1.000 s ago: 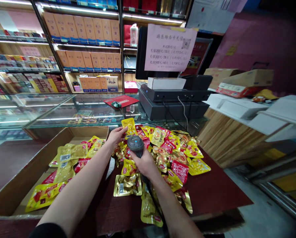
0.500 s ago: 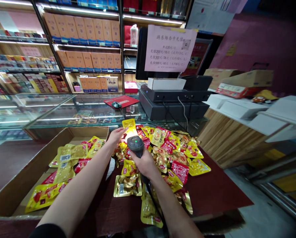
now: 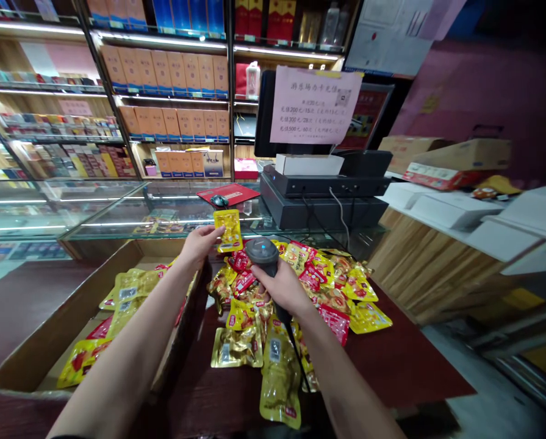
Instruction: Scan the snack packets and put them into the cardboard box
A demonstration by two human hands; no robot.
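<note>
Pinched by its left edge, a yellow snack packet is upright in my left hand, raised above the far end of the pile. My right hand is wrapped round the handle of a dark barcode scanner, whose head points away from me and shows a small blue light. Under and around the scanner lies a heap of red, yellow and gold snack packets on the dark red table. A cardboard box with several packets inside stands left of the heap, partly covered by my left forearm.
Behind the table runs a glass counter with a red mouse pad and a mouse. A monitor bearing a paper notice stands over a black cash drawer. White boxes fill the right side. The scanner's cable trails toward me.
My left hand has moved left with the yellow packet, away from the scanner. The bright light on the packet is gone, and the scanner's green indicator now shows blue.
</note>
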